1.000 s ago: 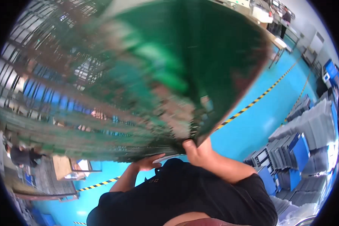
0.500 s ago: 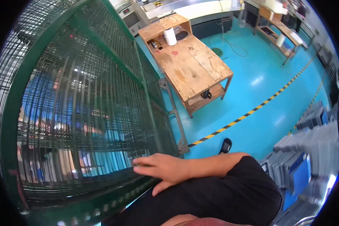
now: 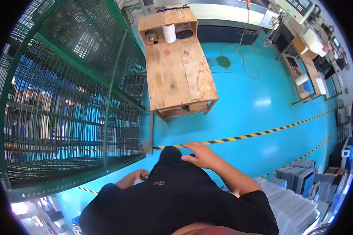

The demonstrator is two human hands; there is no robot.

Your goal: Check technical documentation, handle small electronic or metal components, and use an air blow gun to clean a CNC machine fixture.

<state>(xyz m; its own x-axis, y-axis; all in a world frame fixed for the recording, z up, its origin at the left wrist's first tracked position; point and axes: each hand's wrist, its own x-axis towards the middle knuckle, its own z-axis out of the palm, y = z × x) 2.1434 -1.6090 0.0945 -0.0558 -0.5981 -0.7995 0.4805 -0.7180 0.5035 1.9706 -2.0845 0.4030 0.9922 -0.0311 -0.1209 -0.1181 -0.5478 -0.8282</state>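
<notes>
My right hand (image 3: 202, 154) hangs in front of my black shirt (image 3: 172, 192), thumb and fingers apart, holding nothing. Lower and to the left, beside my body, my left hand (image 3: 140, 175) shows in part; its fingers are loosely bent and nothing can be seen in them. Closest to that hand is the bottom edge of a green metal rack (image 3: 102, 172) with many thin wire shelves. Neither hand touches it.
A wooden workbench (image 3: 180, 80) with a white roll (image 3: 169, 33) stands ahead. Yellow-black tape (image 3: 239, 138) crosses the blue floor (image 3: 247, 98). Grey panels (image 3: 286, 203) are stacked at lower right; another wooden table (image 3: 302, 72) stands at far right.
My view has turned, with the rack and bench now further left. My right hand has come away from beside the rack to the front of my body. My left hand has come into view.
</notes>
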